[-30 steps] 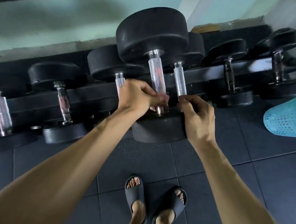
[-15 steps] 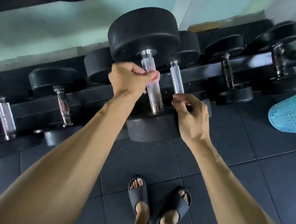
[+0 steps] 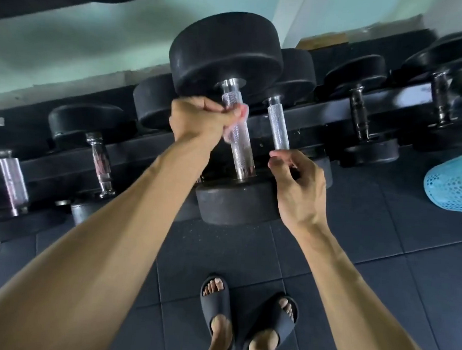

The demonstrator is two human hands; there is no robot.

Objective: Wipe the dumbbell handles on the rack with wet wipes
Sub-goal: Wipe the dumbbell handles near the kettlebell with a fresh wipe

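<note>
Up near its far end, the left hand [image 3: 200, 118] grips the big dumbbell's knurled handle [image 3: 239, 143] through a wet wipe [image 3: 231, 130]; the right hand [image 3: 296, 183] hovers beside its near end, fingers loosely curled, holding nothing.

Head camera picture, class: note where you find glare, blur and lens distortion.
Head view: glare shines on the knurled chrome handle that the left hand wipes; motion blur smears the far-right dumbbell and the blue basket; wide-angle distortion bends the rack rail and stretches both forearms towards the lower corners.
</note>
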